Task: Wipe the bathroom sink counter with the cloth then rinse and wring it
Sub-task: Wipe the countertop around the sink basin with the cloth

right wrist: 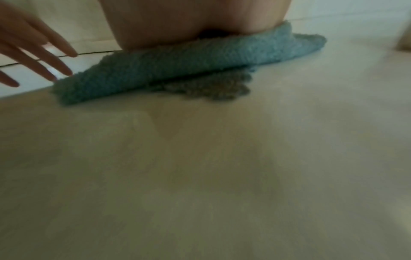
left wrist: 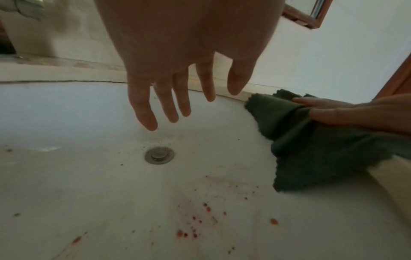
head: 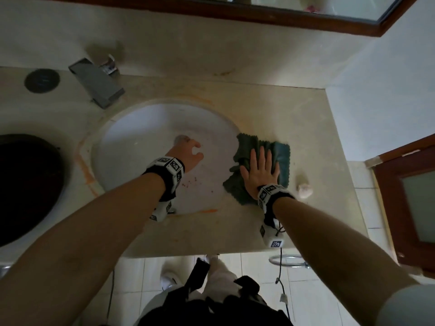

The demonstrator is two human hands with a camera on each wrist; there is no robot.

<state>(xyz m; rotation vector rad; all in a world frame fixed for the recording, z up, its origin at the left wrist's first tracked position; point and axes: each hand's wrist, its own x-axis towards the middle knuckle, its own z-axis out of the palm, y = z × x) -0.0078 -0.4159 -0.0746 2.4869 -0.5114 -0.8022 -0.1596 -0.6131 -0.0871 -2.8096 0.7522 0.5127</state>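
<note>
Two hands are in view: the right hand point(head: 260, 171) lies flat, fingers straight, pressing the green microfibre cloth point(head: 277, 156) on the surface point(head: 306, 128) just beside the basin point(head: 146, 128); the left hand point(head: 188, 152) hovers loosely curled over the drain point(left wrist: 159, 155), holding nothing. One cloth corner overhangs the rim, so a leftward stroke could drag it into the red-speckled basin, soiling it before wiping ends.

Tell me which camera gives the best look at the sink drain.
The left wrist view: the drain sits unobstructed in the white basin, below the fingers of the left hand. In the head view that hand covers most of it. The right wrist view shows only cloth and counter, no drain.
</note>
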